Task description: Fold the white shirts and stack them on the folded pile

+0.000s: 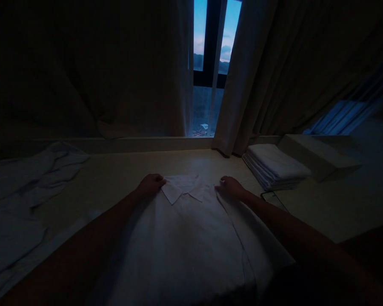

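Observation:
A white collared shirt [185, 238] lies spread in front of me, its collar [174, 190] pointing away toward the window. My left hand [150, 184] pinches the shirt beside the left end of the collar. At the right shoulder, my right hand [231, 187] has its fingers closed on the fabric. One sleeve hangs out along the shirt's right side, below my right forearm. The near end of the shirt fades into shadow, so its hem is hidden.
A neat stack of folded white cloth [274, 165] stands at the right, with a phone [274, 200] near it and a pale box [319, 155] behind. Loose white garments [35, 178] lie at the left. Curtains [255, 76] flank the window [207, 85]. The room is dim.

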